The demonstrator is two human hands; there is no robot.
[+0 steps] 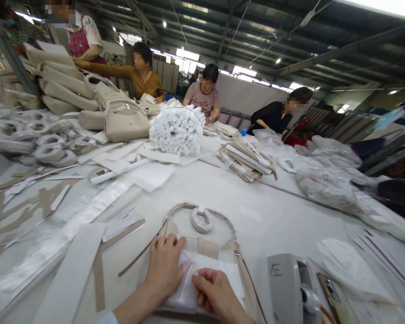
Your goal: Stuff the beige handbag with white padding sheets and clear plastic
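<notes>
A beige handbag (205, 246) lies flat on the white table (263, 207) right in front of me, with white tissue paper (219, 270) over its face. Its strap (222, 219) loops away from me, and a coiled white strip (201, 219) sits inside the loop. My left hand (164, 266) rests palm down on the left of the tissue, fingers bent and pressing. My right hand (216, 291) is curled, pinching the tissue near its middle.
A bundle of white paper rolls (177, 129) and stacked beige handbags (121, 119) stand further back. Cardboard strips (37, 202) litter the left, plastic bags (327, 180) the right. A grey tape dispenser (288, 288) sits at my right. Several people work across the table.
</notes>
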